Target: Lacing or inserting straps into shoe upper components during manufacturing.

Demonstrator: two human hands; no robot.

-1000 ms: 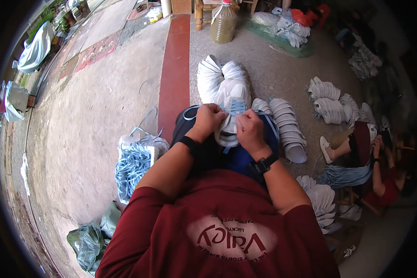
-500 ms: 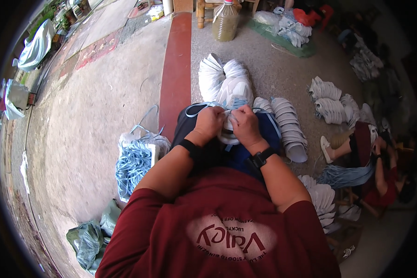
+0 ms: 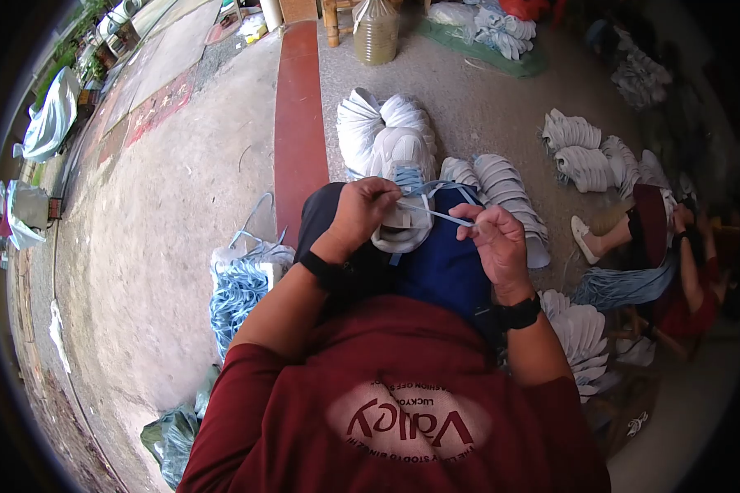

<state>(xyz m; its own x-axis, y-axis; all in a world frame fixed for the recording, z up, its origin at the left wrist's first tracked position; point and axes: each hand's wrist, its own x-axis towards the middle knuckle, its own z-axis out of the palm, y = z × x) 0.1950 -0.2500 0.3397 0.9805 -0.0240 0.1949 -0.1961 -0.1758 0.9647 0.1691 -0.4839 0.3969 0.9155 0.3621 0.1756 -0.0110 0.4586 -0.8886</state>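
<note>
A white shoe upper (image 3: 403,150) lies across my lap, its toe pointing away from me. Light blue shoelace (image 3: 409,175) is threaded through its eyelets. My left hand (image 3: 362,215) is closed in a pinch at the left edge of the shoe's opening. Drawn out to the right, a taut length of lace (image 3: 444,215) ends in my right hand (image 3: 500,245), which is closed on it between thumb and fingers. More loose lace loops over the blue cloth on my right thigh.
A box of blue laces (image 3: 240,297) stands at my left. Stacked white uppers (image 3: 510,197) lie ahead and to the right, with another pile (image 3: 574,337) nearer me. A co-worker's leg (image 3: 610,237) shows at far right. A large plastic bottle (image 3: 376,33) stands ahead.
My hands were together over the shoe's lacing. My right hand has pulled away to the right, stretching the lace, while my left stays close to the shoe. The view has shifted slightly.
</note>
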